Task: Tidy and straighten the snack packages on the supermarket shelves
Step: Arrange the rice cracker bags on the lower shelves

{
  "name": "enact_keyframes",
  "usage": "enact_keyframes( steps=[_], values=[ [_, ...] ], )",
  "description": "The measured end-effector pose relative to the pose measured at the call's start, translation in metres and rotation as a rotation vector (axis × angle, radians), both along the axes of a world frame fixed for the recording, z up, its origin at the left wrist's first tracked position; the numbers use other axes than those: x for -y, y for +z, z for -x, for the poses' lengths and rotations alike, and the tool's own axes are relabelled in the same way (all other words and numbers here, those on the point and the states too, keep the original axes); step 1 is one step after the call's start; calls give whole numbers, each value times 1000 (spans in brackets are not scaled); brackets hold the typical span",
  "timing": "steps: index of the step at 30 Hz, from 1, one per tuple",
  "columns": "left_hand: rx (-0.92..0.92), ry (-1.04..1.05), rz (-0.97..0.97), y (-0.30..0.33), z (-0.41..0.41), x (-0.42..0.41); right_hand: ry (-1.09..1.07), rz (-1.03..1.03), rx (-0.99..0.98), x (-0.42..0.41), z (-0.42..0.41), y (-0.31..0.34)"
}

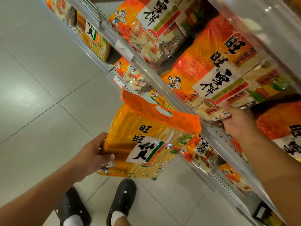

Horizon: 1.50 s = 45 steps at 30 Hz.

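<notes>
Pale tiled floor point(40, 88) below, shelves point(164, 82) of snack bags slanting up the right side. Left hand point(91, 154) curled round the edge of a yellow bag point(143, 144), held out in the air in front of the shelves, orange handle flap on top. Right hand point(236, 121) gripping the bottom corner of an orange bag point(211, 75) on the shelf. Black shoes point(122, 201) down low.
</notes>
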<state>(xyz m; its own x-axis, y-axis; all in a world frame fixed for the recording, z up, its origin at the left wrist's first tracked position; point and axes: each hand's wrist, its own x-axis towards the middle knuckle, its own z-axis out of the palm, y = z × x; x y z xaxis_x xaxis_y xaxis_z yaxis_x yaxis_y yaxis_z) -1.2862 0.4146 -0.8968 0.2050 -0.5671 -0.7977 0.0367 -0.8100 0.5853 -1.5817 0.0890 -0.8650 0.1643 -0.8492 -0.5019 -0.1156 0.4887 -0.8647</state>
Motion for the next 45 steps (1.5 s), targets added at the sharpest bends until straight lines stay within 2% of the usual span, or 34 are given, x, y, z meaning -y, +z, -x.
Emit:
enact_keyframes(
  steps=[4,6,8,10,11,12,16,17,21,25,29,32,37,41,45],
  values=[
    [-31,11,18,-1,-1,-1,-87,14,11,-2,-4,0],
    [-44,19,25,1,-2,-2,-141,25,-54,-14,-8,6],
    [-52,25,25,5,-3,-6,-184,116,-293,-41,0,12],
    [-67,33,30,15,-7,-13,-55,260,-566,-83,11,8],
    [-81,39,34,21,-11,-18,-57,242,-589,-108,13,5],
    [-100,46,41,29,-17,-22,-36,183,-551,-134,10,5],
    [-253,133,91,68,-48,-40,52,-293,-95,-221,-29,23],
    [-292,159,101,81,-59,-44,89,-337,-49,-231,-43,29],
    [-316,249,144,136,-107,-60,297,-241,-7,-242,-114,75],
    [-261,343,187,181,-162,-80,369,-133,-56,-238,-189,128],
    [-204,426,210,198,-221,-108,455,-68,-151,-250,-268,168],
    [-199,473,213,207,-270,-138,470,-56,-169,-267,-330,187],
    [-86,564,240,232,-370,-178,513,-18,-140,-293,-437,214],
    [29,565,274,248,-439,-176,512,-22,-103,-296,-504,225],
    [63,513,263,256,-511,-152,476,-33,-69,-280,-567,219]
  ],
)
